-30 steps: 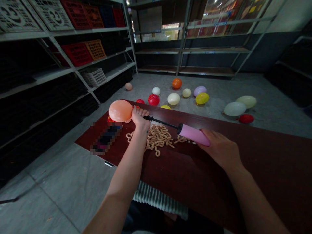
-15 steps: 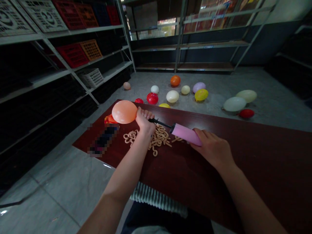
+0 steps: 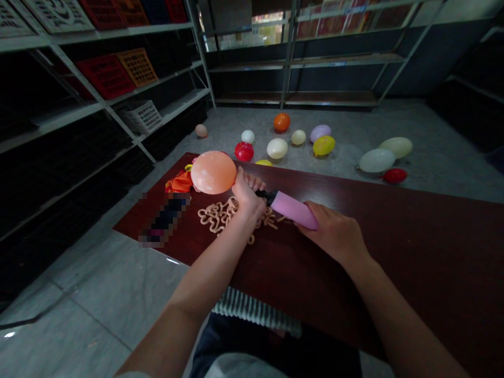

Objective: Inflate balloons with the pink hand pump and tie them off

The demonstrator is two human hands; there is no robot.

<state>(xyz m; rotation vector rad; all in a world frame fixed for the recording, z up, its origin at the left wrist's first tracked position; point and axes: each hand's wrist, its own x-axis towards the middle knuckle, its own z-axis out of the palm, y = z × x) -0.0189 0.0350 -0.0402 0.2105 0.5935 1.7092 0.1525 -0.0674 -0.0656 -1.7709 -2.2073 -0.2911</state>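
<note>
My left hand (image 3: 248, 195) is closed round the neck of a peach balloon (image 3: 213, 172) where it meets the front end of a hand pump. The balloon is inflated and bulges to the left above the dark red table (image 3: 413, 236). My right hand (image 3: 334, 233) grips the pink pump barrel (image 3: 293, 209), which lies nearly flat and is pushed close to my left hand, so little of the black rod shows. Under my left hand lies a heap of limp peach balloons (image 3: 218, 216).
A pile of orange and yellow uninflated balloons (image 3: 180, 182) and a blurred dark object (image 3: 165, 219) lie at the table's left end. Several inflated balloons (image 3: 277, 148) are scattered on the grey floor beyond. Metal shelving (image 3: 118, 89) with crates lines the left and back walls.
My right hand has pushed the pink barrel leftwards toward my left hand, hiding most of the black rod. The peach balloon has grown a little bigger.
</note>
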